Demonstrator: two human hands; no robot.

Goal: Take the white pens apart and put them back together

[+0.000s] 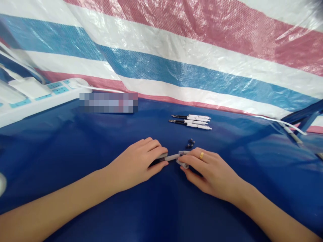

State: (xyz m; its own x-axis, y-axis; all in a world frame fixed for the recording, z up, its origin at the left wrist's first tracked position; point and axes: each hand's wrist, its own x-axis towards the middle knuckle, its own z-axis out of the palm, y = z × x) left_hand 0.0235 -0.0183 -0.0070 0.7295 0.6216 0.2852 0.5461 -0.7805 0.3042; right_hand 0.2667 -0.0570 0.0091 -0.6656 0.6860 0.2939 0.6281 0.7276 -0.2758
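My left hand (143, 162) is closed, its thumb and fingertips around grey tube-shaped pieces, perhaps pen barrels. One grey tube (172, 157) sticks out from these fingertips towards the right hand. My right hand (208, 169), with a gold ring on one finger, is closed on more grey tubes (183, 163); their open round ends show at the fingertips. How many pieces each hand has is hidden by the fingers. Just beyond the right hand lie several small black pen tips (191, 143). Farther back are several white pen bodies (198, 126) with black refills pointing left.
A white power strip (73, 85) with plugs in it lies at the back left. Beside it is a blurred-out box (108, 102). A white cable (280, 119) runs along the right rear of the blue table (161, 208). Striped plastic sheeting (176, 69) hangs behind.
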